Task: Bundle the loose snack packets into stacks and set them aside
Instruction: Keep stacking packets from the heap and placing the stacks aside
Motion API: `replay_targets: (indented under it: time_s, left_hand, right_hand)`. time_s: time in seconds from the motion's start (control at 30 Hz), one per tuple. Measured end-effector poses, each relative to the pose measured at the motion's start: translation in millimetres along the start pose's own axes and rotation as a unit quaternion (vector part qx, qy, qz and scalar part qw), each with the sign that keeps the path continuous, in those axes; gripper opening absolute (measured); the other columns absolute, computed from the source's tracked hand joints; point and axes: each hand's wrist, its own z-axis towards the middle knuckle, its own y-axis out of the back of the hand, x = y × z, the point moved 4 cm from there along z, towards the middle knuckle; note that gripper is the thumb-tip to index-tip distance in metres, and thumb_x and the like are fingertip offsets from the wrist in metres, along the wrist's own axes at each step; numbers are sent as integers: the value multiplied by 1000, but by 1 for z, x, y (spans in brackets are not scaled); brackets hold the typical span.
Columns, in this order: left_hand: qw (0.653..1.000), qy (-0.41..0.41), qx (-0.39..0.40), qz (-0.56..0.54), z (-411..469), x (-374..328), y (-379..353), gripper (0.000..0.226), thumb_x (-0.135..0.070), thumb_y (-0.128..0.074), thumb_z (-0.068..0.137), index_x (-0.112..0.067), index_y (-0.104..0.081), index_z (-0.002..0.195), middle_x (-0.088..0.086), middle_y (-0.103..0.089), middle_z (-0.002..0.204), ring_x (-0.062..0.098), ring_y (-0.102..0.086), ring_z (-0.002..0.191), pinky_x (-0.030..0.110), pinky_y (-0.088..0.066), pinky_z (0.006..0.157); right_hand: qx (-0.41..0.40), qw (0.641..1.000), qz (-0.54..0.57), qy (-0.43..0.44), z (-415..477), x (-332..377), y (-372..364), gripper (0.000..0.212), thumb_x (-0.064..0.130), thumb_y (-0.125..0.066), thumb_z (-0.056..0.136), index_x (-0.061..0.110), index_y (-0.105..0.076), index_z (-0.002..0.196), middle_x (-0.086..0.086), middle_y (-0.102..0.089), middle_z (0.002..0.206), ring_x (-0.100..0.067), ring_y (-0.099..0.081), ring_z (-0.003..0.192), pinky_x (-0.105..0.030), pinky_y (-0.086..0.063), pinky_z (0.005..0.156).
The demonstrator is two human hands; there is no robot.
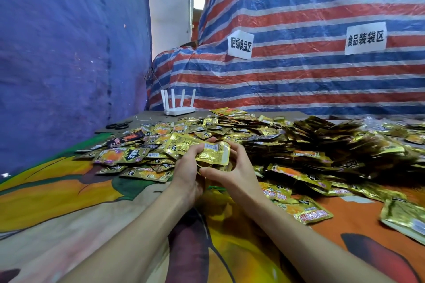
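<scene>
Two bare forearms reach over the table (69,190), where the left hand (187,167) and right hand (232,174) curl their fingers around a small stack of gold snack packets (212,151), held just above the surface. Behind it a wide heap of loose packets (264,131) lies unsorted, so most of the bundling seems left.

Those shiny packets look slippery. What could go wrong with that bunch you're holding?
The glossy held stack, pinched between left hand and right hand, could fan out and slip from the grip. Dropped packets would likely mix into the loose pile around it and need regathering.
</scene>
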Motion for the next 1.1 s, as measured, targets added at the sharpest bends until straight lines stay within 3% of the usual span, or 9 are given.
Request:
replay_targets:
  time_s: [0.1, 0.17, 0.27, 0.33, 0.47, 0.6, 0.7, 0.93, 1.1]
  left_hand:
    - [999, -5, -4, 42, 2, -1, 4, 34, -29, -50, 95, -15, -79, 105, 19, -73, 113, 35, -72, 103, 43, -60, 82]
    - [997, -3, -14, 72, 2, -2, 7, 35, -38, -57, 88, -15, -80, 100, 17, -74, 112, 34, -72, 103, 44, -56, 91]
    - [994, 1, -17, 108, 1, -4, 9, 36, -44, -64, 81, -16, -81, 94, 14, -76, 107, 30, -74, 94, 39, -57, 80]
    - [993, 13, -35, 111, 1, -5, 9, 33, -40, -68, 79, -14, -81, 93, 15, -76, 103, 31, -75, 88, 38, -58, 76]
    - [989, 14, -142, 50, 4, -9, 16, 43, -23, -75, 81, -2, -66, 118, 19, -75, 98, 30, -73, 65, 34, -56, 53]
    - [978, -4, -208, 6, 2, -15, 24, 47, -17, -76, 81, 1, -60, 121, 21, -70, 96, 25, -68, 47, 31, -52, 43]
    - [969, -34, -245, 29, 0, -18, 28, 31, -17, -78, 80, -5, -55, 97, 15, -67, 81, 19, -64, 39, 25, -47, 36]
    - [992, 17, -106, 65, -9, -6, 8, 53, -20, -84, 77, 2, -53, 114, 23, -72, 95, 31, -74, 64, 35, -56, 51]
    - [996, 57, -14, 72, -9, -3, 6, 24, -19, -73, 86, 2, -73, 96, 20, -75, 97, 30, -74, 77, 39, -62, 70]
  right_hand:
    - [-6, 999, -36, 23, 2, 4, 3, 84, 14, -92, 67, 21, -46, 138, 1, -54, 134, -11, -57, 121, -40, -54, 100]
    - [-2, 998, -45, 36, 1, 5, 3, 82, 13, -93, 67, 21, -48, 135, 4, -56, 129, 3, -59, 111, -22, -55, 88]
    - [4, 998, -55, 40, 3, 5, 4, 78, 12, -92, 67, 18, -50, 131, 7, -59, 120, 20, -57, 95, -3, -47, 71]
    - [0, 998, -59, 37, 5, 4, 6, 78, 16, -93, 66, 19, -50, 131, 6, -58, 122, 15, -59, 98, -10, -52, 76]
    - [-10, 998, -51, 18, 4, 4, 6, 90, 23, -95, 65, 23, -46, 140, 5, -50, 134, -16, -57, 122, -47, -55, 97]
    - [-16, 998, -54, 24, 2, 7, 5, 90, 24, -95, 65, 26, -45, 140, 4, -50, 134, -4, -55, 115, -46, -57, 93]
    - [-14, 998, -61, 20, 1, 8, 5, 89, 24, -94, 66, 28, -44, 140, 5, -49, 133, -2, -54, 112, -44, -58, 93]
    - [-9, 999, -43, 15, 1, 9, 7, 87, 14, -94, 65, 25, -47, 138, 3, -53, 127, -18, -65, 109, -43, -59, 92]
    - [2, 998, -56, 3, 4, 3, 12, 84, 16, -95, 62, 25, -49, 132, 1, -62, 121, -11, -67, 103, -18, -56, 80]
